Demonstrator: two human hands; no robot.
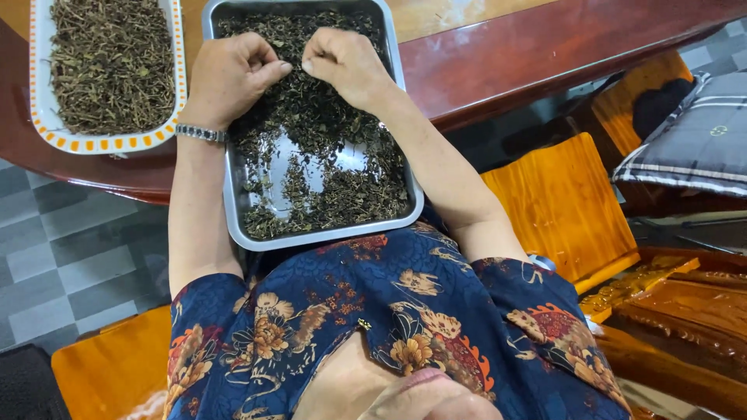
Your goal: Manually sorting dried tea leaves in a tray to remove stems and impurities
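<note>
Across the top of the scene runs a dark reddish wooden table [545, 47], its polished edge curving down toward the person seated at it. Orange wooden chairs [560, 202] stand beside and behind the sitter on a grey checked floor [70, 249], and a plaid cushion [692, 140] lies on a seat off to the side.

Half on the table edge and half over the person's lap sits a rectangular steel tray [233, 194], strewn with dark dried leaves [327, 194]; bare shiny metal shows through the middle where the leaves are thin. Just beside it, further along the table, a white dish with an orange patterned rim [39, 117] is heaped with paler, twiggier dried stalks [113, 62].

Both hands hang over the far half of the steel tray, close together but not quite touching. The left hand [229, 78], with a metal watch band [200, 134] at the wrist, has its fingers curled in, the thumb pressed against the forefinger. The right hand [346, 66] is curled the same way, its fingers [319, 58] bunched and pressed together toward the other hand. Each seems to be pinching a small bit of leaf between the tips, though whatever is held is too small and too hidden to make out for certain. Both sets of knuckles rest low, just above the loose leaves.
</note>
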